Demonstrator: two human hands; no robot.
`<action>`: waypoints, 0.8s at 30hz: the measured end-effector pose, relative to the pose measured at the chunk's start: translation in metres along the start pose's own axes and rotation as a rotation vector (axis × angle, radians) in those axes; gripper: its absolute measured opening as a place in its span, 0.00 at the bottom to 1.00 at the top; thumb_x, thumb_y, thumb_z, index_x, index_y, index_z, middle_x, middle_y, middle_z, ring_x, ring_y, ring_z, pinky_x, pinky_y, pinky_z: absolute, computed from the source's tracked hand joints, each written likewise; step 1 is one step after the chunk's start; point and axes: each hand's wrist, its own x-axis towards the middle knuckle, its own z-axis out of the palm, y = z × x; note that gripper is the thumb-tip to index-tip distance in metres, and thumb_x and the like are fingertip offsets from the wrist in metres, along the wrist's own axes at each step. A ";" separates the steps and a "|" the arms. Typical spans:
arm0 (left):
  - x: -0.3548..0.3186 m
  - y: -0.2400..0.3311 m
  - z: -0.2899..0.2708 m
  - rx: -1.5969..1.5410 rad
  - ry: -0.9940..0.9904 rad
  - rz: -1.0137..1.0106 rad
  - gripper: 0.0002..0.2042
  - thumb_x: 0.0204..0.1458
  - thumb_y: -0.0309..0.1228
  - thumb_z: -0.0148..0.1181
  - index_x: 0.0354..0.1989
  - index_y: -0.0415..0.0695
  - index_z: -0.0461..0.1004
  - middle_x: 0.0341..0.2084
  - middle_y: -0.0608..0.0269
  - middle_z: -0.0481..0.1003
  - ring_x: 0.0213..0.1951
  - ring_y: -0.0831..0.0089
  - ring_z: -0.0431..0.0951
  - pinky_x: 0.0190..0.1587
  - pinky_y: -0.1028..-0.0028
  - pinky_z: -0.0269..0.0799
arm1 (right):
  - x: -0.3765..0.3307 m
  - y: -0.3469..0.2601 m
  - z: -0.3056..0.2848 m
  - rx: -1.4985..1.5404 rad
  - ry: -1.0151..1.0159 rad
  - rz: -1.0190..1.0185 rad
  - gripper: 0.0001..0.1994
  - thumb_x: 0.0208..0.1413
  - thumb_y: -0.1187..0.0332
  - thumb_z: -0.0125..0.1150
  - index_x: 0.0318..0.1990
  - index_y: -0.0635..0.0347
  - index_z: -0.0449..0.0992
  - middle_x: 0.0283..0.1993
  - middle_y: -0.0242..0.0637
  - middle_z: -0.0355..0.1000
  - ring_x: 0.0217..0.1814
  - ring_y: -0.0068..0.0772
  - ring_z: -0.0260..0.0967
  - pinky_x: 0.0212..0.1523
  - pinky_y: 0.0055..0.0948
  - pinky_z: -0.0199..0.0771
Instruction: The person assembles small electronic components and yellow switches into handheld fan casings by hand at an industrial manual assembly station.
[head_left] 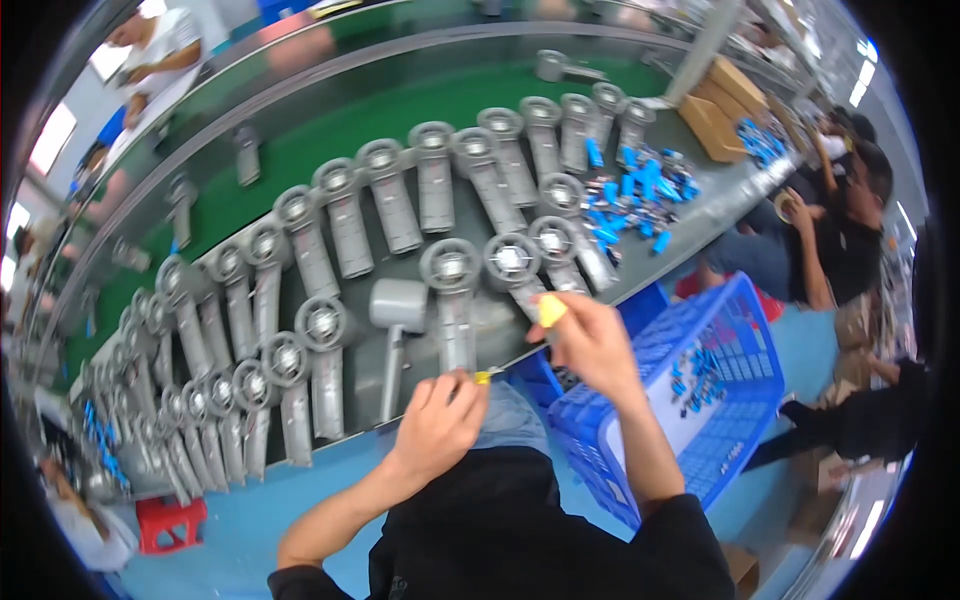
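My left hand (440, 425) is closed at the near edge of the bench, by the handle end of a grey plastic housing with a round ring head (457, 315). Something small and yellow (483, 378) shows at its fingertips; what they pinch is too small to name. Raised to the right, my right hand (592, 345) has its fingers curled in. A yellow covering or piece (550, 310) shows at its thumb side, and whatever it holds is hidden. Another grey housing (513, 268) lies just beyond that hand. Left of the middle rests a grey mallet-shaped piece (398, 305).
Rows of similar grey housings (345, 215) cover the bench. Blue cylindrical parts with wires (640, 190) are heaped at the right, near a cardboard box (715, 125). A blue plastic crate (745, 400) stands below the edge. Behind runs a green belt (330, 130). Other people sit nearby.
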 end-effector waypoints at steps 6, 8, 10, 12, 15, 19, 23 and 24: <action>-0.002 -0.013 -0.015 -0.110 0.217 -0.483 0.18 0.47 0.26 0.65 0.48 0.38 0.74 0.42 0.49 0.71 0.41 0.53 0.73 0.42 0.61 0.68 | -0.013 0.015 0.046 -0.371 0.134 -0.205 0.24 0.50 0.68 0.68 0.53 0.65 0.68 0.32 0.41 0.78 0.17 0.23 0.68 0.20 0.26 0.66; -0.001 -0.020 -0.016 -0.068 0.190 -0.644 0.22 0.51 0.29 0.63 0.55 0.37 0.69 0.40 0.50 0.71 0.36 0.51 0.73 0.37 0.60 0.70 | -0.012 0.017 0.056 -0.345 0.106 -0.181 0.26 0.49 0.67 0.70 0.55 0.63 0.68 0.34 0.41 0.78 0.17 0.24 0.68 0.21 0.26 0.66; -0.017 -0.021 -0.013 -0.106 0.004 -0.705 0.24 0.55 0.26 0.59 0.59 0.34 0.63 0.39 0.45 0.72 0.32 0.48 0.75 0.31 0.59 0.70 | -0.014 0.014 0.055 -0.320 0.095 -0.187 0.25 0.49 0.68 0.69 0.55 0.64 0.69 0.34 0.41 0.78 0.17 0.22 0.67 0.21 0.25 0.66; -0.028 -0.025 -0.002 -0.197 0.143 -0.739 0.22 0.57 0.23 0.54 0.61 0.33 0.62 0.36 0.39 0.74 0.27 0.47 0.75 0.25 0.56 0.67 | -0.018 0.000 0.040 -0.274 0.114 -0.197 0.17 0.51 0.72 0.66 0.49 0.65 0.75 0.31 0.36 0.77 0.18 0.16 0.65 0.21 0.20 0.63; -0.013 -0.029 -0.018 -0.298 0.147 -0.861 0.22 0.59 0.22 0.51 0.62 0.32 0.60 0.21 0.38 0.73 0.21 0.44 0.74 0.22 0.54 0.64 | -0.002 0.006 -0.025 -0.314 0.416 -0.175 0.11 0.54 0.73 0.58 0.44 0.65 0.79 0.26 0.34 0.75 0.19 0.14 0.64 0.22 0.19 0.62; -0.007 -0.028 -0.016 -0.176 0.043 -0.950 0.23 0.60 0.25 0.51 0.63 0.35 0.59 0.12 0.44 0.70 0.17 0.44 0.72 0.22 0.53 0.63 | 0.040 0.022 -0.111 -0.640 0.598 -0.173 0.14 0.55 0.69 0.56 0.46 0.65 0.78 0.28 0.38 0.77 0.22 0.23 0.70 0.27 0.24 0.69; -0.006 -0.026 -0.030 -0.061 -0.075 -0.954 0.22 0.59 0.30 0.55 0.61 0.37 0.63 0.15 0.49 0.72 0.18 0.49 0.74 0.22 0.55 0.66 | 0.055 0.049 -0.124 -0.823 0.410 -0.224 0.16 0.54 0.67 0.57 0.48 0.66 0.77 0.36 0.44 0.79 0.29 0.32 0.75 0.36 0.31 0.73; -0.006 -0.023 -0.035 -0.083 -0.037 -0.923 0.22 0.59 0.31 0.56 0.60 0.37 0.64 0.16 0.50 0.73 0.19 0.50 0.75 0.23 0.56 0.66 | 0.055 0.051 -0.122 -0.776 0.386 -0.151 0.16 0.54 0.68 0.57 0.49 0.66 0.77 0.35 0.43 0.78 0.29 0.30 0.74 0.35 0.30 0.73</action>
